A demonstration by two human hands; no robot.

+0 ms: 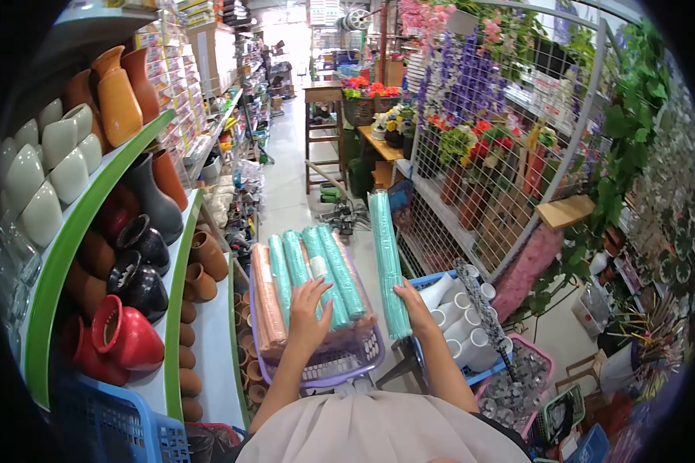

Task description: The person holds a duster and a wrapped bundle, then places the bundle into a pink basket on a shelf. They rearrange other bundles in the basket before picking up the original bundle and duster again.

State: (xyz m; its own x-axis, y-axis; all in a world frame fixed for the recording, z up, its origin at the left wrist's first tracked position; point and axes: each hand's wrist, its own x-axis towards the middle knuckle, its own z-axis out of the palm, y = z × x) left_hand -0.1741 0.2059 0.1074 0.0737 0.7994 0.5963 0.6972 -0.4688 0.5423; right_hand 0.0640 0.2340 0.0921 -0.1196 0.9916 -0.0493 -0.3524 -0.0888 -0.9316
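Observation:
My right hand (415,305) is closed around the lower part of a long teal plastic-wrapped roll (383,258), which stands nearly upright to the right of a purple basket (324,376). Inside that basket, several similar teal rolls (338,274) lie side by side, with an orange-pink roll (266,293) at the left edge. Over these rolls is my left hand (311,305), its fingers spread and seeming to touch the wrapping. A small white label (319,267) shows just beyond its fingertips. What is inside the wrapping cannot be made out.
Shelves on the left hold white vases (62,147), black vases (140,262) and a red vase (127,332). A blue crate (471,378) with white vases stands at the right. Beyond it rises a wire grid (479,154) with artificial flowers. An aisle (282,170) runs ahead.

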